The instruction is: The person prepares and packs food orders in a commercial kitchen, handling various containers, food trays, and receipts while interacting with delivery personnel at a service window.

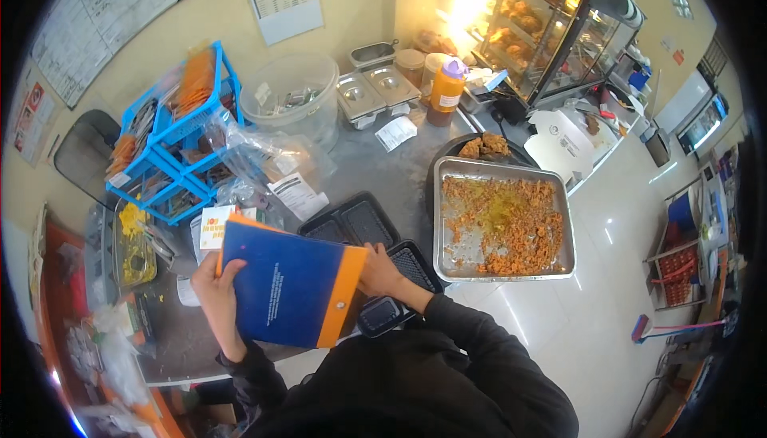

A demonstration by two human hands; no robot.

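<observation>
A blue and orange folder or folded carton (281, 288), printed with some writing, is held up before me above the dark worktop (383, 162). My left hand (219, 294) grips its left edge, thumb on the blue face. At its upper right corner my right hand (380, 273) holds the orange edge, with some fingers hidden behind it. Black plastic food trays (353, 222) lie just beyond and to the right of it. Right of these, a steel pan (569, 222) holds brown fried crumbs and some oil. A small white and orange box (213, 231) stands behind the left hand.
Blue plastic baskets (174, 168) with sachets stand at the left, beside a clear bucket (287, 108). Lidded steel containers (359, 99), a squeeze bottle (446, 93) and a lit food display cabinet (539, 37) are farther back. An open white carton (554, 141) lies behind the pan.
</observation>
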